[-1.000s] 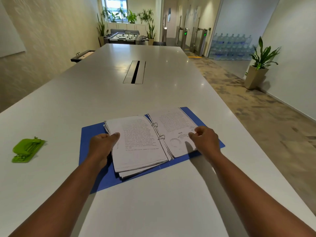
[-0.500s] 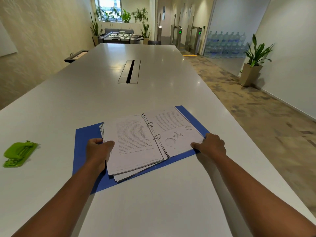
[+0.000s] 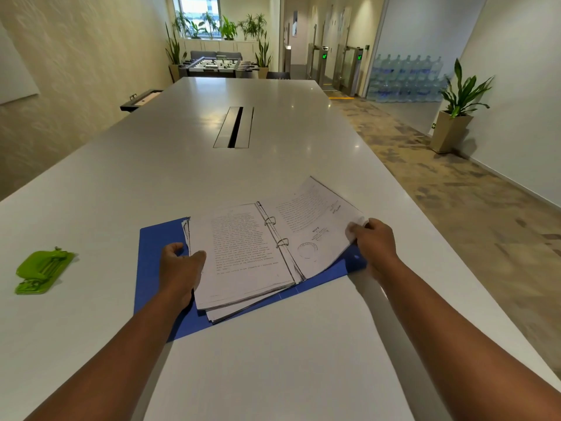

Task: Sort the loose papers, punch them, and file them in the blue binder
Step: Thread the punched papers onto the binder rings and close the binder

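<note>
The blue binder [image 3: 158, 253] lies open and flat on the near part of the long white table [image 3: 273, 360], turned a little so its spine runs up and to the left. On my feed its two metal rings [image 3: 274, 232] stand closed through the filed papers [image 3: 243, 253]. The thicker stack sits on the left side, its lower sheets fanned out past the top page. On the right side the top sheet [image 3: 309, 220] is lifted and bowed upward, its far corner off the cover.

My right hand [image 3: 375, 243] is at that sheet's outer edge, with fingers curled and the thumb pinching the paper. I see blue cover just beneath the hand, but motion blur there keeps me from telling whether the cover is gripped as well.

My left hand [image 3: 180, 265] rests on the left edge of the thick stack, thumb on the top page and fingers bent over the side of the pile, holding it down against the blue cover.

Well to the left of the binder, apart from it, a green hole punch [image 3: 42, 271] sits on the table. Further up the tabletop is a cable hatch [image 3: 235, 127] with a dark slot. Beyond the table's far end I can make out a foosball table [image 3: 217, 66], potted plants [image 3: 457, 107] and stacked water bottles [image 3: 403, 79].
</note>
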Demonstrator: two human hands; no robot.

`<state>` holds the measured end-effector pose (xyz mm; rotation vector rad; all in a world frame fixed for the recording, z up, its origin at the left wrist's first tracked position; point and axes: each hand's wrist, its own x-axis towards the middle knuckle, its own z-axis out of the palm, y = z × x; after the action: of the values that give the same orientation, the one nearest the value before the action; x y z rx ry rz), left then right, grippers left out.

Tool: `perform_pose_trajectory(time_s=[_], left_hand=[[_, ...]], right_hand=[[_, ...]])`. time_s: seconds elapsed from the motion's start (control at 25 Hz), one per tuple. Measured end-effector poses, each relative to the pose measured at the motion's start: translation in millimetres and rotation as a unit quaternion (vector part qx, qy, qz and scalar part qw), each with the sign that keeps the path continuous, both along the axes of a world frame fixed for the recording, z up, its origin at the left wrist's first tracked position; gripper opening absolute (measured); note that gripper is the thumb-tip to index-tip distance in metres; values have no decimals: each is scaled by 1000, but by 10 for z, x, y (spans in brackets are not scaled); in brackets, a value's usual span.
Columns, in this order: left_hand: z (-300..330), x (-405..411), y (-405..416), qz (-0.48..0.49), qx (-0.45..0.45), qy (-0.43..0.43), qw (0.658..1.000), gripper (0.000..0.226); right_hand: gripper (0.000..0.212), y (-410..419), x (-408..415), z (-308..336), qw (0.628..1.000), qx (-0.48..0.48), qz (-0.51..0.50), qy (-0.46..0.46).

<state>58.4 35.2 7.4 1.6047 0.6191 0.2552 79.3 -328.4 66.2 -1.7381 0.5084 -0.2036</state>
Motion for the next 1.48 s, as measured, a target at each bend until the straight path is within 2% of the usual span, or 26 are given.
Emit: perform_pose_trajectory(time_s=[0.16,0.28,0.36,0.48,0.6,0.72,0.88,0.96,1.04,1.12,1.2,1.28,1.36,1.44,1.48], left_hand=[[13,-18,17,-13,-22,7,1000,55],[27,-29,39,-23,-58,5,998,36],[37,-44,48,-32,-76,5,997,22],[70,-67,62,-77,-95,2,992,20],[96,-55,105,-111,-90,7,990,20],[113,-57,123,-104,-111,-1,988,14],[190,-74,82,-113,-225,-18,968,48],[204,-66,33,-120,-226,-12,967,41],[199,-55,-3,-104,-166,3,981,26],[206,-56,-16,-85,-127,12,988,21],[243,-65,-15,-70,-124,10,990,20],[273,-60,-16,-63,-131,11,989,19],[335,-66,-18,-60,-150,6,987,16],[436,-66,-41,-70,-189,-13,979,12],[502,-57,-65,-78,-214,-26,973,12]], right_hand=[[23,275,-41,323,993,12,36,-108],[30,556,-116,484,981,11,120,-152],[26,740,-195,534,966,9,196,-171],[18,1009,-358,555,939,22,298,-167],[27,1258,-503,430,918,-55,369,-135],[26,1440,-587,255,882,-153,428,-122],[27,1610,-634,129,857,-220,454,-105],[30,1657,-652,65,841,-252,473,-78],[36,1651,-675,17,828,-257,495,-45],[49,1608,-681,0,830,-266,489,-35],[69,1545,-666,-24,832,-308,457,-51],[93,1479,-659,-43,805,-386,446,-65],[108,1442,-666,-86,764,-452,455,-73],[106,1440,-677,-143,751,-486,438,-89],[99,1442,-679,-164,760,-488,417,-102]])
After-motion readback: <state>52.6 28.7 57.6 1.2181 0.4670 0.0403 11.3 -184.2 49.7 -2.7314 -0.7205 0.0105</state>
